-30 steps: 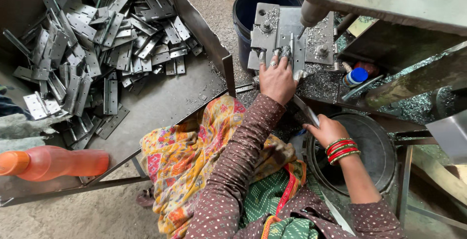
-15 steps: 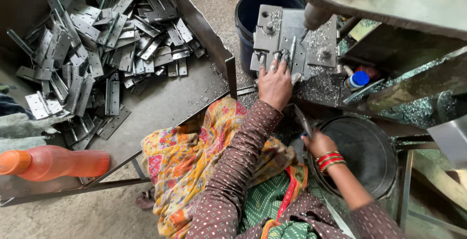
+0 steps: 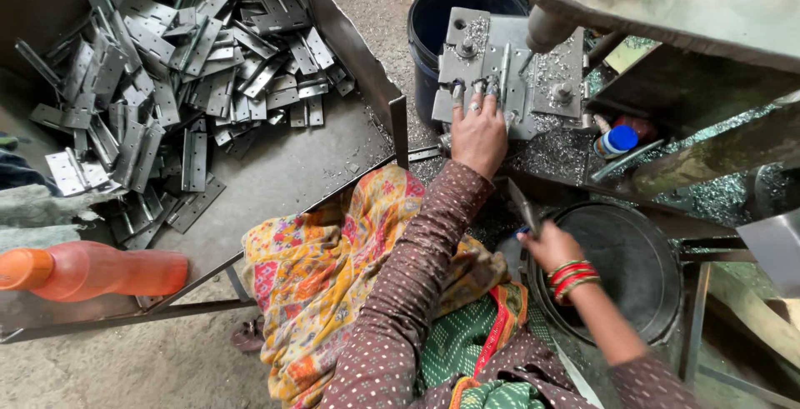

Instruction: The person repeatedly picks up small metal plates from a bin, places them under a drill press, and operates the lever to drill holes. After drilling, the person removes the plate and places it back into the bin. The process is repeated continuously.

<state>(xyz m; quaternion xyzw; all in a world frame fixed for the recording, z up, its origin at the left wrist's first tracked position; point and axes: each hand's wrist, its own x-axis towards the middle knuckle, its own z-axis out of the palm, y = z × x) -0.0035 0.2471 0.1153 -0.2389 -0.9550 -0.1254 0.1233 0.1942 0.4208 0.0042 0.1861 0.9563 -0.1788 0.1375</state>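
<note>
Under the left hand [image 3: 477,132], whose fingers are spread flat, a narrow metal strip [image 3: 504,76] is pressed onto the grey jig plate [image 3: 508,67]; the fingertips pin it down and do not close round it. Just above those fingers hangs the drill spindle [image 3: 546,30], so a slip of the strip, or fingers creeping forward, could bring them against the tool. Loose metal shavings [image 3: 550,147] lie all round the plate and could cut the palm or let the part skid. Behind and to the right of that grip, the right hand [image 3: 550,246] is closed on a flat metal piece [image 3: 522,206], held over the rim of a dark round pan [image 3: 633,280]. Beyond the plate stands a blue bucket [image 3: 433,26]. Well to the left of both hands, a heap of hinges [image 3: 167,84] fills a steel tray [image 3: 275,180], with an orange bottle [image 3: 92,269] at its near edge.
</note>
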